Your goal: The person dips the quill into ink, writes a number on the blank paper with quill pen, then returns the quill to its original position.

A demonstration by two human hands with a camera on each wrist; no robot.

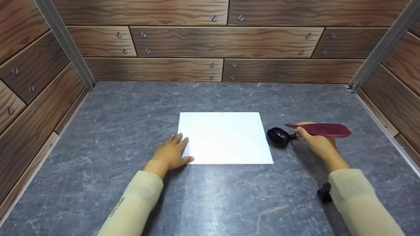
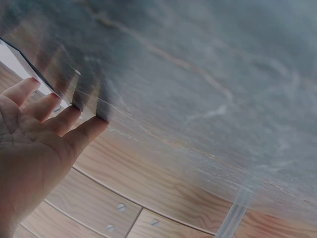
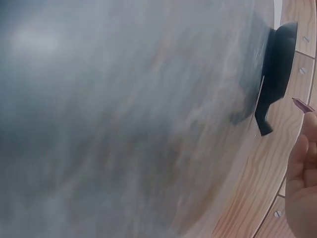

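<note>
A white sheet of paper (image 1: 226, 137) lies flat on the grey marbled table. My left hand (image 1: 172, 152) rests on its left edge with fingers spread, as the left wrist view also shows the extended fingers (image 2: 64, 121). In my right hand (image 1: 316, 141), thumb and fingers pinch a maroon feather quill (image 1: 331, 129), its narrow tip pointing left. Just left of that hand stands a small black bowl (image 1: 278, 137) with a short handle, near the paper's right edge. The right wrist view shows the bowl (image 3: 281, 62) and the quill's tip (image 3: 301, 105), apart from each other.
Wood-plank-patterned walls (image 1: 226, 42) close off the back and both sides, with grey metal posts (image 1: 70, 46) at the back corners. A small black device (image 1: 324, 193) sits at the right wrist. The marbled tabletop (image 1: 137, 105) surrounds the paper.
</note>
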